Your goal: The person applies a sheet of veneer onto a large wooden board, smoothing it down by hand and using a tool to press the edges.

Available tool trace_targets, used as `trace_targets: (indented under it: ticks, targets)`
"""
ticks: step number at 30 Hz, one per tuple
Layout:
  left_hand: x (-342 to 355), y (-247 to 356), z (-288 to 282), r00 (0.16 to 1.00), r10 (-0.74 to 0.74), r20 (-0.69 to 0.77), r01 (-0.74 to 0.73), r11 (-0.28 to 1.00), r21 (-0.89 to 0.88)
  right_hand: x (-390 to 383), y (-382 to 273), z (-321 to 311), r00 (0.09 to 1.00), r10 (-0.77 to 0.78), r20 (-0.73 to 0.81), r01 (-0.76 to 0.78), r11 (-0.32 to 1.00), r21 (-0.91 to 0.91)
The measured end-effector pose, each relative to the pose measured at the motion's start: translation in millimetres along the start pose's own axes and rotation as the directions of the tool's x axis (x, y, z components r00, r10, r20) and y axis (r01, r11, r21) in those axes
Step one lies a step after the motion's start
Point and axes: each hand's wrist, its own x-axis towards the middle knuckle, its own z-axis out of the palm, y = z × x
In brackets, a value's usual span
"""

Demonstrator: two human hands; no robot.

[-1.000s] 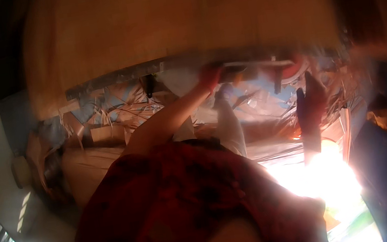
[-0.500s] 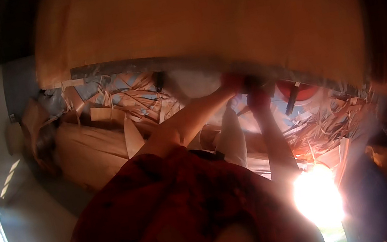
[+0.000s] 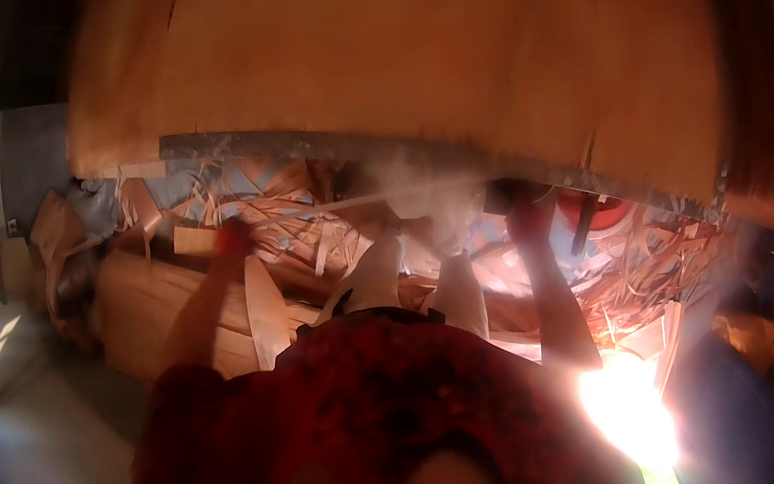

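A broad stack of wooden sheets (image 3: 398, 58) fills the far side, with a grey edge (image 3: 291, 144) running along its near side. My left hand (image 3: 233, 238) is out to the left, closed around the end of a long thin pale strip (image 3: 350, 202). The strip stretches to the right, just below the stack's edge, toward my right hand (image 3: 530, 215). That hand is closed close to the edge, beside a dark object that blur and shadow keep me from naming.
Thin wood offcuts (image 3: 284, 197) lie in a tangle below the stack, with more on the right. Beside my right hand is a round red object (image 3: 597, 211) with a dark bar in front. A very bright light (image 3: 629, 411) glares at lower right. Folded brown sheets (image 3: 163, 298) lie at left.
My left hand has moved from beside the right one out to the left, and the pale strip now spans between them. My right hand stays near the edge.
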Motion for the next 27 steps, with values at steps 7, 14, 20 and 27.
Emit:
trace_targets:
  ticks: [7,14,20,27]
  targets:
    - [-90,-122,-87,0.753,-0.647,0.121,0.581,0.566,-0.584,-38,-27,-42,0.989,-0.013,0.146,0.023,0.998,-0.064]
    - [-15,121,-269,0.873,0.424,-0.242,-0.477,0.845,-0.240,-115,-278,-115,0.654,-0.734,-0.183,0.754,0.615,0.230]
    - [10,155,-352,0.716,0.590,-0.373,-0.661,0.745,-0.089,-97,-305,-88,0.476,-0.874,-0.101,0.879,0.471,0.071]
    - [45,138,-383,0.854,0.235,-0.464,-0.517,0.285,-0.807,-85,-296,-78,0.713,-0.687,-0.141,0.692,0.721,-0.010]
